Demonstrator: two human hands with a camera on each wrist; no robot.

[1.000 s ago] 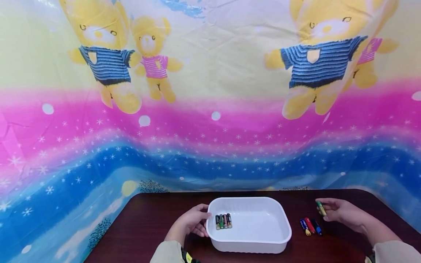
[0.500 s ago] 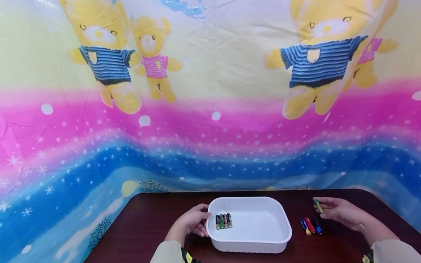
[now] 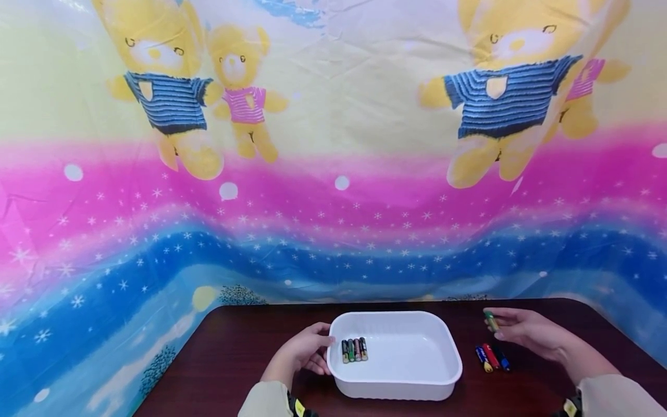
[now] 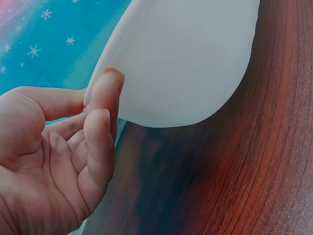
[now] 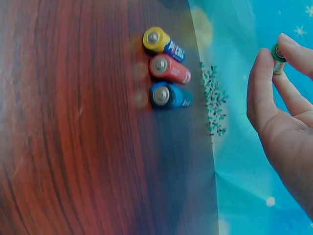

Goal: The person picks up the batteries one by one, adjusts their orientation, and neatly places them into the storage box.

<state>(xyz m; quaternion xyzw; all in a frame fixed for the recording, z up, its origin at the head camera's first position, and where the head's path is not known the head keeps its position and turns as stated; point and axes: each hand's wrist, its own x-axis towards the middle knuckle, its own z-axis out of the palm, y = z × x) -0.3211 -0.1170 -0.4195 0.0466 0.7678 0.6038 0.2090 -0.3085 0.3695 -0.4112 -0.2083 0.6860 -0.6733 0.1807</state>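
My left hand [image 3: 306, 350] grips the left rim of a white plastic basin [image 3: 398, 391], thumb over the edge and fingers curled against its outer wall in the left wrist view. Inside the basin, several batteries [image 3: 351, 350] lie side by side at the left. My right hand [image 3: 531, 333] pinches a green-and-gold battery [image 3: 491, 321] between thumb and fingertips, above the table to the right of the basin. Close by on the table lie three more batteries: one blue and yellow [image 5: 164, 44], one red [image 5: 169, 69], one blue and dark [image 5: 170, 95].
The dark wood-grain table [image 3: 239, 341] carries everything. Behind it hangs a printed cloth [image 3: 333, 231] with teddy bears and snowflakes, reaching down to the table's back edge.
My right hand has moved left and slightly away from me with the green-and-gold battery, towards the basin. The left hand, the basin and the lying batteries stay where they were.
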